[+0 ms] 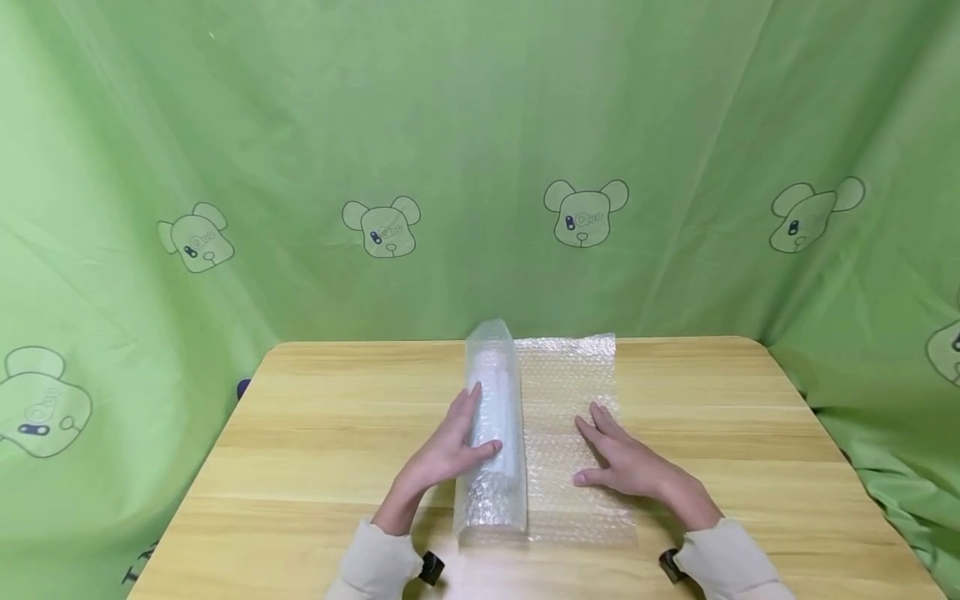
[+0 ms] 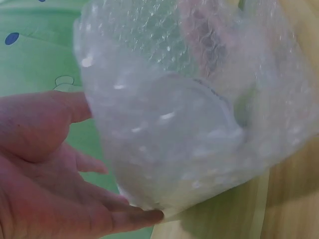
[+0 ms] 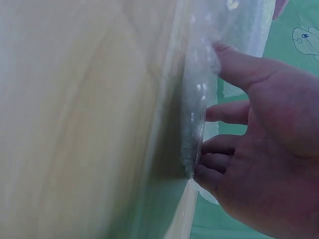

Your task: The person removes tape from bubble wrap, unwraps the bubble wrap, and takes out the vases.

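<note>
Head view: a bubble-wrapped roll [image 1: 489, 504] lies lengthwise on the wood-grain table [image 1: 337, 400], a pale object [image 1: 493, 408] showing through the plastic; what it is, can't tell. A flat bubble-wrap sheet [image 1: 558, 371] spreads to the right of the roll, its far edge near the table's back edge. Left hand [image 1: 450, 446] touches the roll's left side, fingers extended and thumb spread out over the top — loose, not clenched. Right hand [image 1: 622, 462] is at the sheet, near its right edge, fingers and thumb spread, no grip. Pale sleeves [image 1: 375, 558] on both arms, a black device [image 1: 431, 568] at each wrist. Green cloth [image 1: 480, 100] behind and at both sides, printed with outlined bear heads [image 1: 382, 232]. Left wrist view: roll seen close from its end, wrap crinkled, curved edge of the pale object visible inside with small dark marks, too blurred to read; fingers fairly straight, fingertips against the lower edge. Right wrist view: fingertips and thumb touch the wrap, hand relaxed — no pinch seen; table fills the left part, blurred, with green cloth behind the hand.
</note>
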Action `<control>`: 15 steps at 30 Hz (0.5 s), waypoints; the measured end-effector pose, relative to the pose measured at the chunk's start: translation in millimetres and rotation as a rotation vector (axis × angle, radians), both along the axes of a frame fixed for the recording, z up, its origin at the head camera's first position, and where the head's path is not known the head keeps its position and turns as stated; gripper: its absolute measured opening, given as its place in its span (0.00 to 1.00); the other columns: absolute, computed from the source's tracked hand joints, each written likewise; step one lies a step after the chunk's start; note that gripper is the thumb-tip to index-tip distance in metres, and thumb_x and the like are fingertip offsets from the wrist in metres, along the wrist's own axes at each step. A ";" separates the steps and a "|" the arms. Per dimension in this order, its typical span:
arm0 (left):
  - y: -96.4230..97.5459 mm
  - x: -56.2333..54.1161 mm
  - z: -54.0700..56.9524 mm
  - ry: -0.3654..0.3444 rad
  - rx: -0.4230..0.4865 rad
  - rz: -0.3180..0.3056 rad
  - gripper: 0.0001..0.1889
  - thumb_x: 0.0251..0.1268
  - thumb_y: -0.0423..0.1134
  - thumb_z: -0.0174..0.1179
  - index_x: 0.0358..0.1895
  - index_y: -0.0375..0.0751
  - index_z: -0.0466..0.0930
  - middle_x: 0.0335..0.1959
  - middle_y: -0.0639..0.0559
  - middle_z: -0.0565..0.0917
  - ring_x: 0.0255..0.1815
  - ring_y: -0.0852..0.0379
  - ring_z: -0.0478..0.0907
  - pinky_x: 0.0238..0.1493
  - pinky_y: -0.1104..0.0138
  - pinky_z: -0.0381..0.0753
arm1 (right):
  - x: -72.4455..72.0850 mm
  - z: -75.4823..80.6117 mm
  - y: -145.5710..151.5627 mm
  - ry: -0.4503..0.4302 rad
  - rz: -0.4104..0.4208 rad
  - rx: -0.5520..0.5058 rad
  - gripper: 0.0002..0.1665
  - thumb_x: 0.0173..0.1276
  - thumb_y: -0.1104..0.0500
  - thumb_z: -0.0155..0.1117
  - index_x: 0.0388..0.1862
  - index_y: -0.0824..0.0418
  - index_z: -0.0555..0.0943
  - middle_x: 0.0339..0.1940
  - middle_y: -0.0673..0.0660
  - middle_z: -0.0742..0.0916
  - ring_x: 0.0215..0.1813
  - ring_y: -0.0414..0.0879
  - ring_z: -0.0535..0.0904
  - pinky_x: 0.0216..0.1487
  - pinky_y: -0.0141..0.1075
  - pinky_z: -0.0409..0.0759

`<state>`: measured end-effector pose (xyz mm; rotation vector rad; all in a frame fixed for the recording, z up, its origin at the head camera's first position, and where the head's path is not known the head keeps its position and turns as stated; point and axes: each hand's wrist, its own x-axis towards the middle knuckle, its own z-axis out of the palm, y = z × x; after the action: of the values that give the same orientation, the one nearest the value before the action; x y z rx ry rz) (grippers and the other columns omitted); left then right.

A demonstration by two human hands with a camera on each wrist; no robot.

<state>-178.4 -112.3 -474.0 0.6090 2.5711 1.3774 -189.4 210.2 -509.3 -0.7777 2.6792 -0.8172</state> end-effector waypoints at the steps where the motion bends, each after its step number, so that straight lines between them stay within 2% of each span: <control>1: -1.5 -0.4 0.1 -0.001 0.010 -0.008 0.50 0.68 0.40 0.65 0.82 0.30 0.39 0.82 0.29 0.42 0.82 0.33 0.37 0.80 0.41 0.42 | 0.1 0.0 1.5 0.004 0.001 -0.001 0.59 0.67 0.40 0.70 0.79 0.76 0.57 0.80 0.80 0.46 0.79 0.77 0.41 0.76 0.67 0.47; 4: -5.8 -1.3 0.0 -0.026 0.019 -0.016 0.49 0.68 0.40 0.63 0.83 0.34 0.41 0.82 0.29 0.42 0.82 0.33 0.38 0.79 0.40 0.46 | 0.3 -1.1 5.8 0.009 0.002 0.000 0.58 0.67 0.40 0.71 0.79 0.76 0.57 0.80 0.80 0.46 0.79 0.76 0.41 0.76 0.67 0.47; 8: -9.1 -0.9 -1.4 -0.076 0.024 -0.004 0.47 0.67 0.41 0.61 0.83 0.35 0.44 0.81 0.25 0.37 0.81 0.30 0.39 0.76 0.36 0.51 | -0.3 -2.3 10.4 0.002 -0.003 -0.002 0.58 0.67 0.40 0.71 0.79 0.75 0.57 0.81 0.78 0.46 0.80 0.76 0.41 0.76 0.67 0.47; 10: -10.0 -0.6 -1.9 -0.090 0.034 -0.005 0.47 0.66 0.40 0.61 0.83 0.35 0.43 0.81 0.26 0.32 0.81 0.29 0.37 0.76 0.35 0.50 | -0.5 -1.9 12.3 -0.003 -0.004 -0.004 0.58 0.66 0.40 0.71 0.79 0.74 0.57 0.81 0.78 0.46 0.80 0.76 0.41 0.76 0.67 0.48; 15: -12.8 -1.7 -1.9 -0.073 0.055 -0.046 0.48 0.65 0.37 0.60 0.83 0.34 0.42 0.82 0.31 0.27 0.82 0.31 0.32 0.76 0.35 0.45 | -0.8 -0.2 16.7 -0.005 -0.005 -0.005 0.58 0.66 0.40 0.72 0.79 0.74 0.58 0.80 0.79 0.47 0.80 0.76 0.41 0.76 0.67 0.48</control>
<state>-180.1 -125.1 -475.8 0.6111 2.4551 1.4319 -190.2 226.9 -509.5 -0.7698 2.6767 -0.8268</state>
